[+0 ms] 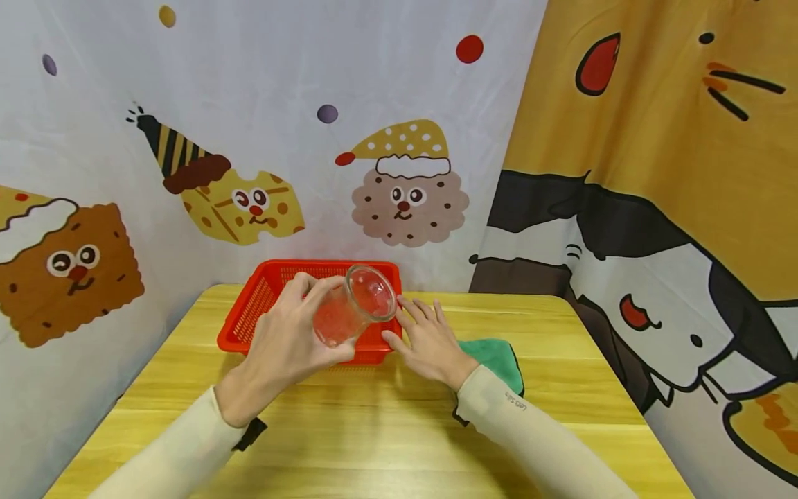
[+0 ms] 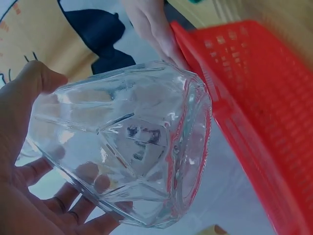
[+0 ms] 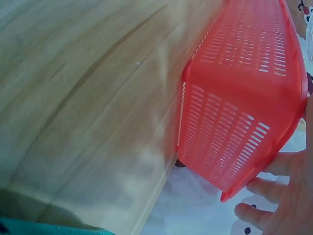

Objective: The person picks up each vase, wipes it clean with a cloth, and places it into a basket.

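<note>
A clear, faceted glass jar (image 1: 341, 317) is tilted on its side above the near right part of a red plastic basket (image 1: 264, 274). My left hand (image 1: 283, 339) grips the jar, thumb on one side and fingers spread round the other, as the left wrist view shows with the glass (image 2: 122, 142) filling its middle. My right hand (image 1: 433, 343) is at the basket's right end, its fingers extended along the rim. In the right wrist view, the fingertips (image 3: 266, 188) meet the outer edge of the slotted basket wall (image 3: 220, 132).
A green cloth (image 1: 495, 357) with a dark edge lies on the wooden table (image 1: 349, 430), partly behind my right forearm. Behind the table hangs a curtain (image 1: 399, 62) printed with cartoon figures. The basket stands close to the table's far edge.
</note>
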Demonstrator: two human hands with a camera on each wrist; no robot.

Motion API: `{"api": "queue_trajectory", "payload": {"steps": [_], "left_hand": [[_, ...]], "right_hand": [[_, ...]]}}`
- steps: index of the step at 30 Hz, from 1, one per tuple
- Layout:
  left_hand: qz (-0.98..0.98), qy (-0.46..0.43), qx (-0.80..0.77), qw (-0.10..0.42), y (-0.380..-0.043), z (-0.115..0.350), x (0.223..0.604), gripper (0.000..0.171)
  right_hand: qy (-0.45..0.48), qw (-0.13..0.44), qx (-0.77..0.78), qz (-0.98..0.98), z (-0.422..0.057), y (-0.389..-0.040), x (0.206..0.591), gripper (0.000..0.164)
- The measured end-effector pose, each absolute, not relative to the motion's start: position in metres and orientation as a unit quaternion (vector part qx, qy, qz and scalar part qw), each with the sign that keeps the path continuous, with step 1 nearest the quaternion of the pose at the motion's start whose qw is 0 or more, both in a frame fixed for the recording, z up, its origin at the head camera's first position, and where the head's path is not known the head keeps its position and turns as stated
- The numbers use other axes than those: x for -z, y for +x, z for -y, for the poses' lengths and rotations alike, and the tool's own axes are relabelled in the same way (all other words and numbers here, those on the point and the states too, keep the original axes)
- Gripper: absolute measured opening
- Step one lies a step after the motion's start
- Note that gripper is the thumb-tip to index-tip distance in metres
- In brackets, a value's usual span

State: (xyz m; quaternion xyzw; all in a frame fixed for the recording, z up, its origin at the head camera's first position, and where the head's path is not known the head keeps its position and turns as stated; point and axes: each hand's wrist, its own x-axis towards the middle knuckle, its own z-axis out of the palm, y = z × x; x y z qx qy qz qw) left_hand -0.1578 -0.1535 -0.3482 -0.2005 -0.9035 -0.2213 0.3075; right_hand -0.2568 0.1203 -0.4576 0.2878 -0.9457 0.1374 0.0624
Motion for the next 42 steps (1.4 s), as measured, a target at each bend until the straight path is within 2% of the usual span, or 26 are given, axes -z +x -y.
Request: {"api": "queue_trajectory", "payload": {"steps": [5,16,29,42], "left_hand": [[0.912,-0.198,0.197,0.300,-0.175,0.161,0.340,0.081],[0.931,-0.202,0.141,0.268,-0.216,0.175,0.331,0.078],[0.958,-0.202,0.084,0.187,-0.266,0.186,0.331,0.082],[0.978,-0.188,0.030,0.091,-0.305,0.193,0.358,0.090]], "right_hand": [[0.279,0.062,-0.136,0.949,-0.117,-0.254,0.459,0.080],[0.271,0.081,-0.132,0.950,-0.115,-0.252,0.458,0.073],[0.269,0.086,-0.132,0.950,-0.112,-0.253,0.456,0.070],[0.263,0.078,-0.130,0.953,-0.109,-0.252,0.461,0.070]]}}
